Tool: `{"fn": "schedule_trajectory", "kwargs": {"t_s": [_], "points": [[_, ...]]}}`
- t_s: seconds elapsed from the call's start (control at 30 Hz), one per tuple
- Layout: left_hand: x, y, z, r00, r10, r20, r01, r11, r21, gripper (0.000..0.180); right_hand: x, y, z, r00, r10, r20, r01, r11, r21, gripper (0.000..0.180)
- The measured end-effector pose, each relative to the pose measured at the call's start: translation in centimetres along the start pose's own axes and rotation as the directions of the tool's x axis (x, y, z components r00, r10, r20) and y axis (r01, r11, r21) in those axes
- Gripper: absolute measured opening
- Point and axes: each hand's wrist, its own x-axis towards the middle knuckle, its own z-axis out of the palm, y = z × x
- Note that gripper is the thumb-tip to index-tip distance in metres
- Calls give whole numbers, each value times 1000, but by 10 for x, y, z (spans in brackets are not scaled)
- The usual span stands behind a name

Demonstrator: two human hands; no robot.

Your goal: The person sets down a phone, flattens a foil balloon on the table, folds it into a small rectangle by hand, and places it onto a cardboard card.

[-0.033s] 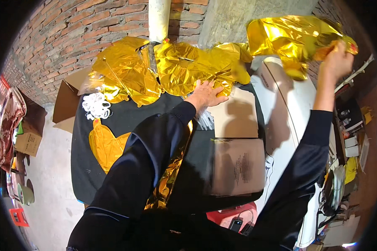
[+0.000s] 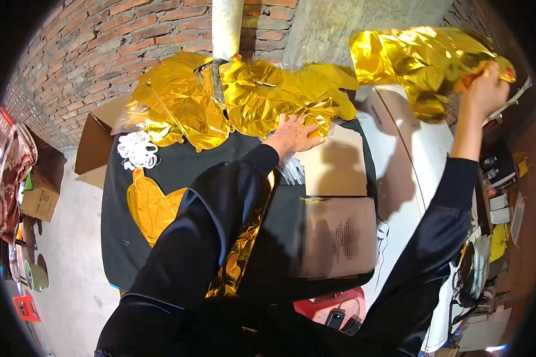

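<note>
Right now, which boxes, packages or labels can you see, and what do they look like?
Flat cardboard sheet: on the black table, brown, small dark print.
Cardboard sheet: just beyond it, plain tan.
Cardboard box: far left on the floor, brown.
Open carton: behind the table's left corner, brown flaps.

Shiny gold foil balloons (image 2: 244,101) lie on a black tabletop (image 2: 178,160), beside plain brown cardboard boxes (image 2: 333,166).
</note>
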Motion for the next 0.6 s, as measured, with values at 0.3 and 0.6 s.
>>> {"fn": "schedule_trajectory", "kwargs": {"t_s": [0.3,0.6], "points": [[-31,-14,-5,980,78,-183,-120,965,-232,91,-87,-38,41,682,-86,726,314,931,-185,32],[-138,-48,-90,915,-36,-402,-325,527,-786,115,-168,-93,81,374,149,915,-511,856,70,26]]}}
